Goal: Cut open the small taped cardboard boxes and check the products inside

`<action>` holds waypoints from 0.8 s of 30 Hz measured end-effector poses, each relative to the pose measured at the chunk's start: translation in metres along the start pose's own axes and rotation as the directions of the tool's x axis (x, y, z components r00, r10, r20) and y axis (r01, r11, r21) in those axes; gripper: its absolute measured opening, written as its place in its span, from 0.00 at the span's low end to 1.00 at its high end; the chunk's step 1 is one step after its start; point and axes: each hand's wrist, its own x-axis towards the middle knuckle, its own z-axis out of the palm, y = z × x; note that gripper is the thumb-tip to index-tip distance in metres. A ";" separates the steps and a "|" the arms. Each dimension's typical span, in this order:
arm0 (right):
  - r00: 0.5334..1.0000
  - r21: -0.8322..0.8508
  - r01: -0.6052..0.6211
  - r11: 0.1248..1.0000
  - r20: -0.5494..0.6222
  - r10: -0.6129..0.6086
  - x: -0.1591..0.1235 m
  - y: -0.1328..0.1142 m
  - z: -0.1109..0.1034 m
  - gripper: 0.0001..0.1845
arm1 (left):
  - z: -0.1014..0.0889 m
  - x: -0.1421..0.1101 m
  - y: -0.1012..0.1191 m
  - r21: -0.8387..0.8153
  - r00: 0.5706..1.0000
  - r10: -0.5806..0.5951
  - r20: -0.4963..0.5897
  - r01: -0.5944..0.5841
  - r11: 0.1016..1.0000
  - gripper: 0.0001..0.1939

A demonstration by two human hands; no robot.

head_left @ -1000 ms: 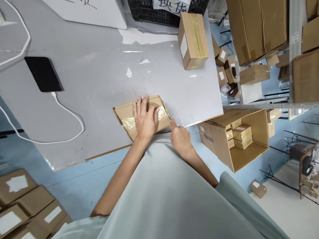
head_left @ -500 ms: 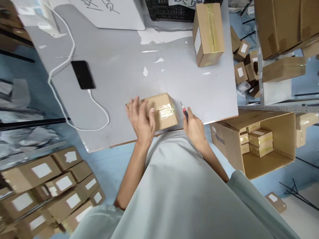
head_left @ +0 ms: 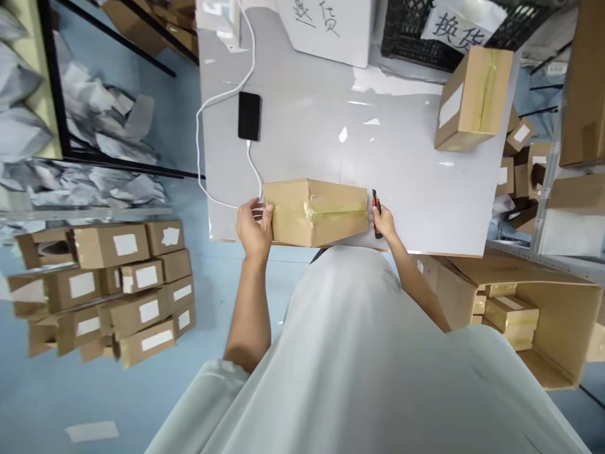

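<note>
Where your left hand (head_left: pixel 254 231) clamps: one taped box (head_left: pixel 314 214)
Right hand (head_left: pixel 384 222): gripping one cutter (head_left: pixel 376 203)
Carton (head_left: pixel 564 334), further right: 4+ small boxes (head_left: pixel 513 313)

Tally, table (head_left: pixel 321 145) and surroundings.
Counted: two hands, left hand (head_left: pixel 254 232) and right hand (head_left: pixel 385 222); one knife (head_left: pixel 377 214); two boxes on table, near box (head_left: pixel 289 214) and far box (head_left: pixel 474 101); one phone (head_left: pixel 249 116); one crate (head_left: pixel 410 41); one lettered sheet (head_left: pixel 460 24) on crate; one lettered panel (head_left: pixel 326 38); one carton (head_left: pixel 562 321), at least four small boxes (head_left: pixel 508 314) inside; more than ten stacked boxes (head_left: pixel 111 246) at left; bags (head_left: pixel 125 189) overlapping, uncountable; cable (head_left: pixel 254 53) partly hidden, one or two, unclear.
</note>
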 end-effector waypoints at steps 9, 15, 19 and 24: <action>0.980 -0.279 0.046 0.959 -0.174 -0.097 -0.056 -0.033 -0.016 0.21 | 0.041 0.013 -0.024 -0.161 0.991 -0.081 0.104 0.097 0.982 0.31; 0.951 -0.427 -0.124 0.896 -0.309 -0.015 -0.073 -0.045 -0.059 0.23 | 0.118 0.031 0.018 -0.269 0.889 -0.158 0.429 0.293 0.918 0.24; 0.953 -0.494 -0.176 0.852 -0.301 0.022 -0.086 -0.059 -0.062 0.24 | 0.129 0.034 0.023 -0.294 0.821 -0.137 0.554 0.347 0.891 0.22; 0.937 -0.610 -0.149 0.778 -0.338 -0.085 -0.112 -0.090 -0.062 0.27 | 0.090 0.025 0.014 -0.473 0.842 0.060 0.535 0.240 0.848 0.30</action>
